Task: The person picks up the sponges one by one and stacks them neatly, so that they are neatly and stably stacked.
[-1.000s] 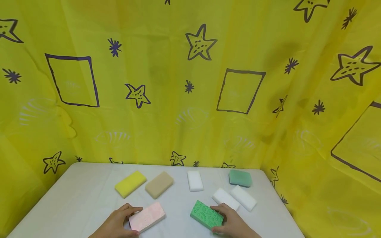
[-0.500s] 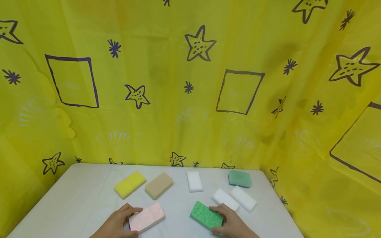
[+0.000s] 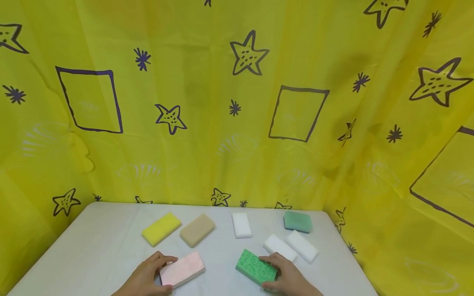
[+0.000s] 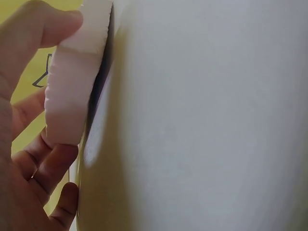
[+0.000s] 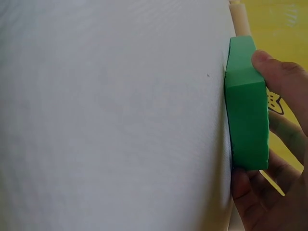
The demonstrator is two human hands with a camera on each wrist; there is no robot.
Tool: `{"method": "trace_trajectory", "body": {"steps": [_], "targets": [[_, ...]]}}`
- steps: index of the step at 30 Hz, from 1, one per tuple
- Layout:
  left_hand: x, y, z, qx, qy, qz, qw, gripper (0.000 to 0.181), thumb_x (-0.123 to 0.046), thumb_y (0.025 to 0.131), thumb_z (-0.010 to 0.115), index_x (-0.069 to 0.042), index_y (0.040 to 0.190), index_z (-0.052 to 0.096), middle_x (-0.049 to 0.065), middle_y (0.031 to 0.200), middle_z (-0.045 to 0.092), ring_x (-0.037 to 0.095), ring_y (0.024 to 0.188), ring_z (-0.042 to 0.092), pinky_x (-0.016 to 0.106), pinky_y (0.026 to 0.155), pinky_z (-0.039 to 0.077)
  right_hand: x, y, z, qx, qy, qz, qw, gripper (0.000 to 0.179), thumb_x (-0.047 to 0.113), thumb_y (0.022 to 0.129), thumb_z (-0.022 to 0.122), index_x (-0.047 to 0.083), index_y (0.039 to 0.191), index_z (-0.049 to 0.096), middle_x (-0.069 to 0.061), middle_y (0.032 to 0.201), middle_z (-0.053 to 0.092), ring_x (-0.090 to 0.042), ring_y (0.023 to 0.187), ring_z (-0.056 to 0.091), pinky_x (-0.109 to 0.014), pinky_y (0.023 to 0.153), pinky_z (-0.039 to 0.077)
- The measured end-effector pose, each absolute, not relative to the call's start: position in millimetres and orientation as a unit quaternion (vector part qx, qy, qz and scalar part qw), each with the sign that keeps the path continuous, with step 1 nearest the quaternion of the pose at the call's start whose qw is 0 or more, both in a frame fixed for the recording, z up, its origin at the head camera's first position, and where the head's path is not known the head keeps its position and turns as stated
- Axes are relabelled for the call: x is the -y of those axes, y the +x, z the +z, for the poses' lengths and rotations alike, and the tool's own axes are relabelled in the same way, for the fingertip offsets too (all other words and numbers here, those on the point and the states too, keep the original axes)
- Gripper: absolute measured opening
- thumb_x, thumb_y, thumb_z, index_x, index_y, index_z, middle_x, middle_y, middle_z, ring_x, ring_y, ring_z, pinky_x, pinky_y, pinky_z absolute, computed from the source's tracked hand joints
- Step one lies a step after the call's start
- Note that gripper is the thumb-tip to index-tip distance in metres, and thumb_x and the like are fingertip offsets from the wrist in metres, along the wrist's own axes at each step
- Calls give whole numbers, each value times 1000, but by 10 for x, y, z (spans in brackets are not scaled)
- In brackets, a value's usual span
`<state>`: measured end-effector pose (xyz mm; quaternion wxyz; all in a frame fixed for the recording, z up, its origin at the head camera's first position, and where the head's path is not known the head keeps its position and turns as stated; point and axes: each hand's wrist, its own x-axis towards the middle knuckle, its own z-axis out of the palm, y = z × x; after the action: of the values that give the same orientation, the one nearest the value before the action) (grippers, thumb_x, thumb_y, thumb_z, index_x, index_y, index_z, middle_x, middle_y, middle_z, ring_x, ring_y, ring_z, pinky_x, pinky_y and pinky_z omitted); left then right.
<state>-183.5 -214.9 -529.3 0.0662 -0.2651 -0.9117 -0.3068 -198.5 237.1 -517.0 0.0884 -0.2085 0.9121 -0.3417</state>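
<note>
My left hand (image 3: 148,274) grips a pink sponge (image 3: 183,269) near the front left of the table, thumb on the near side and fingers on the far side. In the left wrist view the pink sponge (image 4: 77,82) is tilted, with a dark gap between its underside and the white surface. My right hand (image 3: 286,276) holds a green sponge (image 3: 255,266) with a stamped pattern on top, thumb and fingers at its right end. The right wrist view has the green sponge (image 5: 248,115) lying against the white surface, with fingertips close to its lower end.
Behind the hands lie a yellow sponge (image 3: 161,229), a tan sponge (image 3: 198,230) and a white sponge (image 3: 242,225). Two more white blocks, one of them a white sponge (image 3: 301,246), sit beyond my right hand. A teal sponge (image 3: 298,222) is at the back right. Yellow curtains (image 3: 207,82) enclose the white table (image 3: 92,246).
</note>
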Motion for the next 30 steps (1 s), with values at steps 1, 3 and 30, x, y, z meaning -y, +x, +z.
{"method": "trace_trajectory", "body": {"steps": [1,3,30], "targets": [[2142,-1836,-5292,913,-262,-306,68,61,-45,70,86,-19,121,64,-14,97,48,-5,83,43,20,69,43,-2374,-1989,-5168,-912,-208,-342,88,67,52,76,79,24,134,60,14,108,56,-1,87,45,-20,74,42],[2131,-1837,-5286,913,-258,-306,72,61,-45,69,86,-20,120,65,-14,96,48,-4,83,43,20,69,43,-2375,-1994,-5156,-911,-205,-346,90,67,52,76,79,24,134,61,14,107,55,-2,86,45,-20,72,41],[2025,-1810,-5343,869,-327,-342,144,59,-41,70,87,-16,119,66,-16,91,38,-5,83,44,18,63,41,-2355,-1949,-5122,-907,-192,-359,104,65,47,76,81,23,133,59,8,112,58,-4,87,45,-21,70,42]]}}
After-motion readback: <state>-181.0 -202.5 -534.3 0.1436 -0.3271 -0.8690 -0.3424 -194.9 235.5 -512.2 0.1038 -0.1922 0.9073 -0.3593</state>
